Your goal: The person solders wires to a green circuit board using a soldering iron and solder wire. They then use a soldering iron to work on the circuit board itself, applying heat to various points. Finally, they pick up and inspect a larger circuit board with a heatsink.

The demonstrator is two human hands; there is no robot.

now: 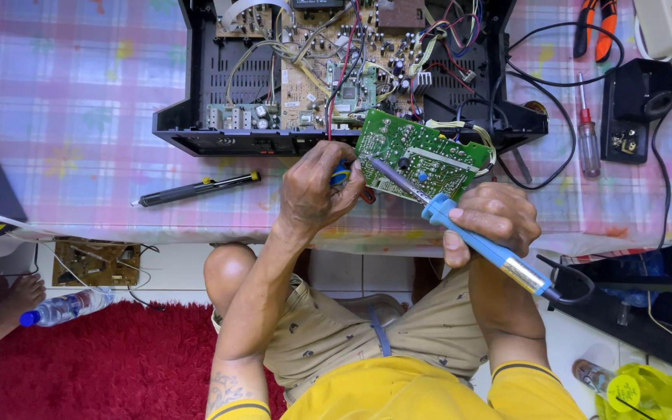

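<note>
**Two hands soldering a green board at the table edge**

Two hands work over one green printed circuit board [421, 155], which is tilted up at the near edge of the pink checked tablecloth [64, 101], just in front of the open black plastic appliance chassis [196, 124] and tied to it by yellow and white wires. The right hand [491, 218] is closed around the blue-handled soldering iron [476, 237], its metal tip resting on the board's solder side. The left hand [313, 190] is curled shut on a small blue tool; only a bit of blue shows between the fingers, so its kind cannot be told.

The step in hand looks like heating a joint on the board. The next move would call for a steady tip on one pad, with the left hand's tool brought close to the same spot and the board kept from shifting on its wires.

As for containers, the chassis holds a tan main board crowded with components and loose coloured wiring. A clear plastic bottle with a blue cap [64, 307] lies on the floor by the red shaggy rug [103, 365], its contents unclear. A black pen-shaped desoldering pump [196, 189] lies on the cloth, left of the hands.
</note>
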